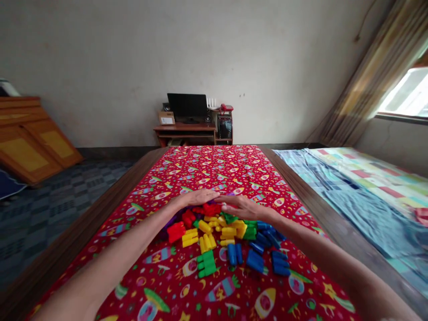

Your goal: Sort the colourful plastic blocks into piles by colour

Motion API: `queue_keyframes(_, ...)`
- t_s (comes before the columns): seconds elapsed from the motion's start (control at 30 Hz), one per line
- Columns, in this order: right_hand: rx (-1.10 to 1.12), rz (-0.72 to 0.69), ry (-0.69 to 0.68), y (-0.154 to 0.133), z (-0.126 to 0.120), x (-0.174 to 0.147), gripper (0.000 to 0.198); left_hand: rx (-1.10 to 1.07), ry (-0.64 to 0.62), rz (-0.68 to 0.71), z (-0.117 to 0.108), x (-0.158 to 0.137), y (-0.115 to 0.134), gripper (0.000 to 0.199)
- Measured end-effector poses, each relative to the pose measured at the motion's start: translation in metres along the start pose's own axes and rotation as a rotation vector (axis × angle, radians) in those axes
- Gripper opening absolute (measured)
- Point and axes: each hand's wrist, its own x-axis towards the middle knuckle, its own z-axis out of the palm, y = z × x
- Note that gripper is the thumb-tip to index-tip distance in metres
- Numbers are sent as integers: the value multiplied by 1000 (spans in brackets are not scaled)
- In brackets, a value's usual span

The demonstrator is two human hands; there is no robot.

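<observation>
Two bare hands reach forward over a table covered with a red, rocket-printed cloth (217,171). Between the forearms sits a heap of coloured plastic blocks (222,221), the hands curved around its far edge. From the hands, the blocks lie toward the wearer, and the heap's long axis runs left to right. The left hand (202,196) and right hand (243,206) almost meet at the fingertips. The left hand is flat, fingers together; the right has straight fingers and its thumb set apart; neither pinches anything. Red blocks (175,232) are nearer the left arm, blue ones (255,261) nearer the right.

On the near side, one green block (206,264) and three blue ones lie slightly apart. Within the heap the pieces overlap, so counts are rough: at least three red, at least five yellow blocks (190,238), several more blue, and some purple pieces (167,227) partly hidden behind the left arm.
</observation>
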Motion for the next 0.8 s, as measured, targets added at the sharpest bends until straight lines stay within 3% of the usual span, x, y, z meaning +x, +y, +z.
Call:
queue_keyframes(0.07, -72, 79, 58, -7, -21, -37, 47, 31, -11, 60, 1, -30, 13, 47)
queue_keyframes(0.17, -202, 266, 170, 3, -37, -102, 50, 185, 127, 98, 11, -74, 37, 43)
queue_keyframes(0.23, -308, 389, 261, 18, -31, -135, 57, 331, 257, 70, 28, -93, 60, 43)
queue_keyframes(0.3, -329, 457, 310, 30, -13, -151, 61, 430, 265, 137, 54, -100, 88, 45)
queue_keyframes(0.4, -247, 426, 381, 31, 19, -135, 59, 530, 168, 400, 96, -93, 129, 49)
queue_keyframes(0.5, -87, 342, 431, 14, 43, -88, 57, 606, 132, 546, 126, -78, 156, 40)
queue_keyframes(0.67, 308, 188, 259, -17, 45, -26, 62, 706, 177, 461, 133, -67, 151, 30)
queue_keyframes(0.73, 333, 172, 252, -19, 33, -25, 62, 732, 211, 378, 126, -72, 137, 28)
queue_keyframes(0.8, 206, 230, 281, -15, 18, -39, 61, 734, 254, 255, 115, -82, 121, 27)
